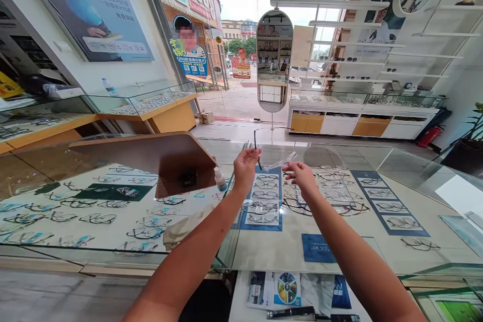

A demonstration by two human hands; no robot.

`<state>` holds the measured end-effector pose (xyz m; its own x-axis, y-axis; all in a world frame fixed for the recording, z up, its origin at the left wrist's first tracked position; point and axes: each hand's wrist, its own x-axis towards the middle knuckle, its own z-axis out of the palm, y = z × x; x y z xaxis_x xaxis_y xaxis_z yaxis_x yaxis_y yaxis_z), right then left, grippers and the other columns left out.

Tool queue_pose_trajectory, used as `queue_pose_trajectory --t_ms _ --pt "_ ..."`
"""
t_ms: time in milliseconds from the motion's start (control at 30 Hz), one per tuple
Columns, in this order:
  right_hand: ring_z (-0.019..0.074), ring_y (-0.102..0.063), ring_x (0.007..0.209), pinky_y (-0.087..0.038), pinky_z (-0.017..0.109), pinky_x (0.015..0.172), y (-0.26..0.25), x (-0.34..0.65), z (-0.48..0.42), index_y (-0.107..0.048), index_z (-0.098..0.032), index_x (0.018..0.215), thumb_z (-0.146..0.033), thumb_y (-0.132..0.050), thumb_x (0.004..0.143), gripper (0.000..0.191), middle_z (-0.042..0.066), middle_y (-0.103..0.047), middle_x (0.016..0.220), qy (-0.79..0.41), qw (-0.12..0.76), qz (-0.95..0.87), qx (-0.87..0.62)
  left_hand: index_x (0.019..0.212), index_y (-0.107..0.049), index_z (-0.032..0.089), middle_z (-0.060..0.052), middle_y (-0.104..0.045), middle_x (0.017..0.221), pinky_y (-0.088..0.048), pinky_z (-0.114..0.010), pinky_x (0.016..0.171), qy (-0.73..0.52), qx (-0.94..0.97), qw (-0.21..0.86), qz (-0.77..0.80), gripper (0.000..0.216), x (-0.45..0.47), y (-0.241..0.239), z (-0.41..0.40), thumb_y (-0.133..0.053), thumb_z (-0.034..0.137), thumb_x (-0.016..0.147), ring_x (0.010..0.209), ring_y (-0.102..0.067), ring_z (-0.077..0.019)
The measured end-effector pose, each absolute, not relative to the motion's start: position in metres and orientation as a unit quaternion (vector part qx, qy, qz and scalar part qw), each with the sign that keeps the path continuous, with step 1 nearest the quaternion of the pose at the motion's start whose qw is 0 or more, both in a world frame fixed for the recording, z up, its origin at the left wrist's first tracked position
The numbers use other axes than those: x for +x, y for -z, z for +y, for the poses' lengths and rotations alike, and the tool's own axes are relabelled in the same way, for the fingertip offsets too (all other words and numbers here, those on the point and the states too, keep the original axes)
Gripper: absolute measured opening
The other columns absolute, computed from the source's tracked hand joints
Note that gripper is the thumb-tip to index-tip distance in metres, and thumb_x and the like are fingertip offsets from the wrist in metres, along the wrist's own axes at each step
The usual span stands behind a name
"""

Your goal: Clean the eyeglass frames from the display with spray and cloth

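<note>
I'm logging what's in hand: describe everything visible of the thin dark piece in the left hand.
The thin dark piece looks black and slender, perhaps an arm of a pair of glasses; its material is hard to tell. It stands nearly upright above the glass counter, pinched by the left hand, showing above and below the fingers. Near its top, a finer dark part seems to run off rightward. Whether it joins the clear strip is unclear.

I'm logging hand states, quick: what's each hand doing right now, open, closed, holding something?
Left hand: closed, holding a thin black eyeglass frame.
Right hand: partly curled at a clear plastic strip; whether it grips that cannot be told.
</note>
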<state>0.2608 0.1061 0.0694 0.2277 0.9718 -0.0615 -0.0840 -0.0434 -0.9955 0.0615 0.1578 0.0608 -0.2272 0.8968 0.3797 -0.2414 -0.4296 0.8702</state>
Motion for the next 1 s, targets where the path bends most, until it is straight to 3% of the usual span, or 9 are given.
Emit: queue_pose_trajectory --t_ms 133,200,367,633,733,867,1000 --pt "0.0242 -0.063 0.089 -0.051 0.039 0.082 -0.072 0.258 0.098 -0.059 -0.025 0.096 -0.055 -0.07 0.09 0.033 0.008 -0.073 0.105 -0.206 0.633 -0.484 -0.567 0.099 -0.079 0.021 -0.012 -0.082 0.112 -0.059 -0.042 0.101 -0.67 0.527 0.393 0.343 0.042 0.066 -0.061 0.151 -0.087 0.06 0.084 0.107 -0.076 -0.0247" --pt "0.027 -0.064 0.098 -0.052 0.044 0.091 -0.072 0.254 0.093 -0.064 -0.024 0.104 -0.049 -0.067 0.094 0.027 0.009 -0.072 0.109 -0.113 0.618 -0.579 -0.519 0.096 -0.079 0.021 -0.013 -0.08 0.12 -0.06 -0.042 0.101 -0.65 0.558 0.392 0.336 0.038 0.069 -0.064 0.145 -0.087 0.056 0.085 0.118 -0.074 -0.0282" --pt "0.0326 -0.067 0.12 -0.054 0.05 0.102 -0.064 0.24 0.088 -0.068 -0.027 0.13 -0.04 -0.068 0.101 0.032 0.013 -0.075 0.131 -0.13 0.545 -0.711 -0.425 0.088 -0.079 0.022 -0.014 -0.076 0.134 -0.06 -0.044 0.102 -0.598 0.61 0.423 0.302 0.03 0.077 -0.071 0.129 -0.088 0.05 0.084 0.128 -0.07 -0.0315" --pt "0.0304 -0.073 0.115 -0.057 0.047 0.102 -0.057 0.239 0.093 -0.072 -0.027 0.125 -0.046 -0.065 0.105 0.029 0.012 -0.079 0.127 -0.18 0.546 -0.706 -0.414 0.087 -0.084 0.023 -0.014 -0.078 0.131 -0.059 -0.052 0.109 -0.576 0.602 0.477 0.28 0.025 0.079 -0.078 0.121 -0.089 0.047 0.083 0.126 -0.072 -0.0333" --pt "0.0304 -0.073 0.115 -0.057 0.047 0.101 -0.057 0.242 0.094 -0.073 -0.026 0.124 -0.047 -0.065 0.105 0.029 0.012 -0.079 0.127 -0.168 0.558 -0.697 -0.418 0.097 -0.086 0.025 -0.013 -0.076 0.136 -0.057 -0.053 0.113 -0.577 0.653 0.383 0.307 0.02 0.079 -0.081 0.112 -0.079 0.044 0.093 0.131 -0.07 -0.0337" --pt "0.0327 -0.073 0.119 -0.057 0.051 0.104 -0.057 0.25 0.096 -0.075 -0.026 0.127 -0.05 -0.063 0.106 0.034 0.013 -0.08 0.133 -0.131 0.569 -0.68 -0.443 0.118 -0.082 0.027 -0.011 -0.075 0.14 -0.043 -0.054 0.128 -0.588 0.726 0.147 0.326 0.022 0.078 -0.09 0.102 -0.071 0.031 0.1 0.141 -0.063 -0.0322" --pt "0.0353 -0.072 0.123 -0.058 0.053 0.103 -0.055 0.261 0.101 -0.075 -0.024 0.13 -0.054 -0.061 0.106 0.041 0.015 -0.08 0.134 -0.092 0.576 -0.671 -0.458 0.121 -0.075 0.024 -0.013 -0.073 0.139 -0.042 -0.055 0.126 -0.618 0.682 0.061 0.385 0.024 0.064 -0.1 0.099 -0.069 0.025 0.098 0.139 -0.062 -0.0346"
